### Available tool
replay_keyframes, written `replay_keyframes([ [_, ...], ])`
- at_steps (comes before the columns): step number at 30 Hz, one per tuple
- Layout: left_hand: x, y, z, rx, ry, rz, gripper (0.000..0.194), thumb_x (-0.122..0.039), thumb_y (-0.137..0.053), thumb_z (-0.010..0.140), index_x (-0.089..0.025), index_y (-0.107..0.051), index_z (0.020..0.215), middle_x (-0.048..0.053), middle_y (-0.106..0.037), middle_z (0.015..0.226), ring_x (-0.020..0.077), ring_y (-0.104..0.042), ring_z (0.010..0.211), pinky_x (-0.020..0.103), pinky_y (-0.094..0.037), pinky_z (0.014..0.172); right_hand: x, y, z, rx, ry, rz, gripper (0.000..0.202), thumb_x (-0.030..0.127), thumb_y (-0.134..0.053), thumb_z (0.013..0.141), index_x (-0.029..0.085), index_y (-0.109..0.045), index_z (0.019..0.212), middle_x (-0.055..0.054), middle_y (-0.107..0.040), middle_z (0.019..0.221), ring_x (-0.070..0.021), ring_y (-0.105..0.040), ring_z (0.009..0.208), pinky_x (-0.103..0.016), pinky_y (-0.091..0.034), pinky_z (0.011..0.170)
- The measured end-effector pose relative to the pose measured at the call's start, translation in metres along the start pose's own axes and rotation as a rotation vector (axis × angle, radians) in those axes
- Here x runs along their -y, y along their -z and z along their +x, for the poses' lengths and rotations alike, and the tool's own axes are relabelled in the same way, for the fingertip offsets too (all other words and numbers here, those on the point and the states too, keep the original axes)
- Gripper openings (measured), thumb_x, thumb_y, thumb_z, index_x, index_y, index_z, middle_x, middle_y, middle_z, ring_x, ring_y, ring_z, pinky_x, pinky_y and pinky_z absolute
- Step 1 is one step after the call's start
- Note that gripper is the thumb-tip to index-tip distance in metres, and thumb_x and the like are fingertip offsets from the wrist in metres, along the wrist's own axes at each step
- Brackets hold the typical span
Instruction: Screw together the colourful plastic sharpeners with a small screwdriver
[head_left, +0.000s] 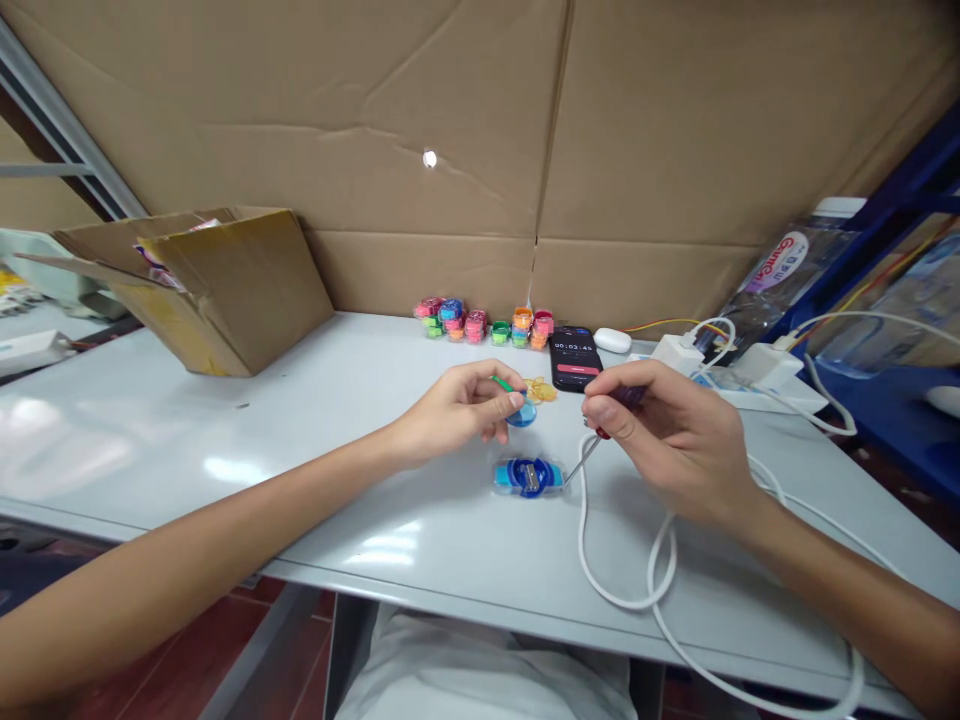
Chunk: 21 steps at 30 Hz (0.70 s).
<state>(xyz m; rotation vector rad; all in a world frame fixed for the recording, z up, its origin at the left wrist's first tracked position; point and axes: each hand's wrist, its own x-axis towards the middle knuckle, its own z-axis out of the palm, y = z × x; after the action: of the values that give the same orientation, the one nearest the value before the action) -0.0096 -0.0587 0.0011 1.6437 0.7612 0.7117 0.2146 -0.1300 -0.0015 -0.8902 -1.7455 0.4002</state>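
Note:
My left hand (472,402) pinches a small green piece (504,384) above the table. Just under its fingertips is a round translucent blue piece (523,413); whether the fingers touch it I cannot tell. My right hand (660,425) is closed on a screwdriver with a dark red handle, its thin metal shaft (582,461) slanting down to the left. The shaft's tip is beside the right end of a blue sharpener (529,477), which lies on the table in a clear casing. Behind the fingers lie some yellow rings (540,390).
Small colourful cases (475,325) stand along the cardboard wall, beside a phone (575,358) and a white case (613,340). An open carton (240,290) stands left. White cables (652,600) loop under my right arm from a power strip (772,392).

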Motion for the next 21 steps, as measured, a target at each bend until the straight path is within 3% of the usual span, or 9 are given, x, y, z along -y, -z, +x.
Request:
replay_keyframes([
  [6, -0.007, 0.017, 0.005, -0.103, -0.028, 0.172, 0.023, -0.027, -0.075, 0.084, -0.016, -0.060, 0.097, -0.004, -0.062, 0.057, 0.0081, -0.055, 0.050, 0.019, -0.041, 0.050, 0.004, 0.000, 0.001, -0.006, 0.044, -0.080, 0.010, 0.016, -0.067, 0.094, 0.024, -0.067, 0.099, 0.002, -0.071, 0.084, -0.0092, -0.064, 0.070, -0.021, -0.055, 0.063],
  [9, -0.005, 0.020, 0.005, -0.137, -0.011, 0.305, 0.016, -0.025, -0.073, 0.085, -0.015, -0.063, 0.093, -0.005, -0.060, 0.054, 0.0068, -0.052, 0.045, 0.019, -0.042, 0.050, 0.006, 0.001, 0.002, -0.003, 0.064, -0.099, 0.009, 0.016, -0.067, 0.094, 0.024, -0.067, 0.099, 0.001, -0.072, 0.084, -0.0103, -0.065, 0.069, -0.023, -0.055, 0.061],
  [13, -0.005, 0.024, 0.009, -0.186, -0.013, 0.323, 0.014, -0.026, -0.069, 0.087, -0.014, -0.064, 0.093, -0.003, -0.062, 0.056, 0.0080, -0.054, 0.048, 0.019, -0.041, 0.049, 0.004, 0.001, 0.002, -0.002, 0.062, -0.094, 0.009, 0.017, -0.067, 0.093, 0.024, -0.067, 0.098, 0.001, -0.071, 0.083, -0.0104, -0.064, 0.068, -0.023, -0.053, 0.060],
  [18, -0.005, 0.042, 0.045, -0.166, -0.125, 0.414, 0.014, -0.026, -0.068, 0.084, -0.012, -0.067, 0.086, 0.003, -0.069, 0.072, 0.0107, -0.062, 0.061, 0.023, -0.048, 0.060, -0.004, 0.001, 0.003, 0.012, 0.035, -0.069, 0.006, 0.020, -0.067, 0.094, 0.023, -0.067, 0.099, 0.001, -0.069, 0.082, -0.0106, -0.063, 0.068, -0.024, -0.051, 0.059],
  [21, -0.004, 0.052, 0.074, -0.021, -0.170, 0.717, 0.019, -0.028, -0.067, 0.084, -0.011, -0.075, 0.087, 0.007, -0.075, 0.084, 0.0139, -0.064, 0.074, 0.024, -0.048, 0.067, -0.008, 0.001, 0.005, 0.003, 0.007, -0.068, 0.004, 0.022, -0.067, 0.094, 0.022, -0.067, 0.098, 0.001, -0.067, 0.080, -0.0110, -0.062, 0.068, -0.024, -0.052, 0.060],
])
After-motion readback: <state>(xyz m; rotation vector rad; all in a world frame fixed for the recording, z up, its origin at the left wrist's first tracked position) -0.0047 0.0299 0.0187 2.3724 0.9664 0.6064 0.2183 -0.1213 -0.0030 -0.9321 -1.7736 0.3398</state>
